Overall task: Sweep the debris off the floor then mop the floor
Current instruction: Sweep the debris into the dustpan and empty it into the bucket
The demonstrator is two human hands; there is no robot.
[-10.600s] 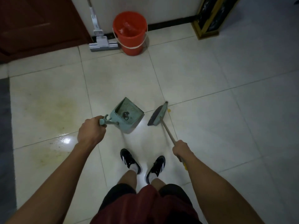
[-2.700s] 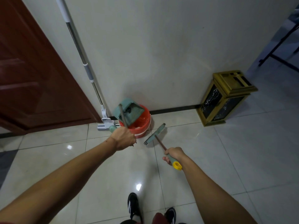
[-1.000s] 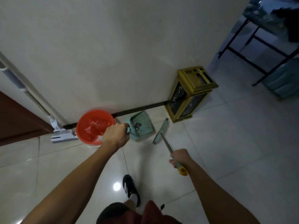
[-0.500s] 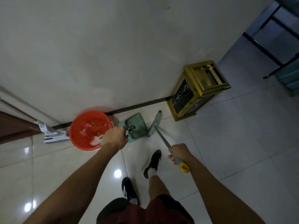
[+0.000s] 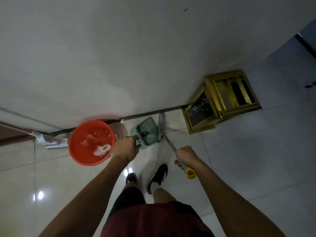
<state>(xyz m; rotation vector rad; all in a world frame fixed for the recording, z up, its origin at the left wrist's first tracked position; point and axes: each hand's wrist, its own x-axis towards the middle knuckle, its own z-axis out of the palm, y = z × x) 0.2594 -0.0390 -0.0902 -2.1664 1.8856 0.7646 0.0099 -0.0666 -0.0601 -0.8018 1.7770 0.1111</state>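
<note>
Glossy pale floor tiles (image 5: 239,168) with thin grout lines meet a plain off-white wall (image 5: 119,57) along a dark skirting strip.

Dustpan (image 5: 145,133): teal plastic, squarish tray with a toothed comb edge, a small dark clump of debris lying in it. It sits low on the tiles at the skirting, between bucket and broom head.

Left hand (image 5: 125,148): fingers curled around the dustpan's handle end, back of the hand facing up, forearm reaching forward from the lower left.

Broom (image 5: 160,127): narrow teal head, standing just beside the dustpan's right edge and reaching the skirting; thin shaft slanting back to a pale green grip with a yellow ring cap.

Right hand (image 5: 185,155): fist wrapped around the grip just above the yellow cap, knuckles up.

Bucket (image 5: 91,142): round, orange-red plastic, left of the dustpan, close to the wall; crumpled red plastic film and a pale scrap inside.

Mop (image 5: 51,141): white flat head on the floor left of the bucket, its pole leaning along the wall.

Bin (image 5: 220,100): square, gold-framed, with dark marbled panels and a slotted top, right of the broom against the wall.

Black shoes (image 5: 158,177) with white stripes stand below the hands.
</note>
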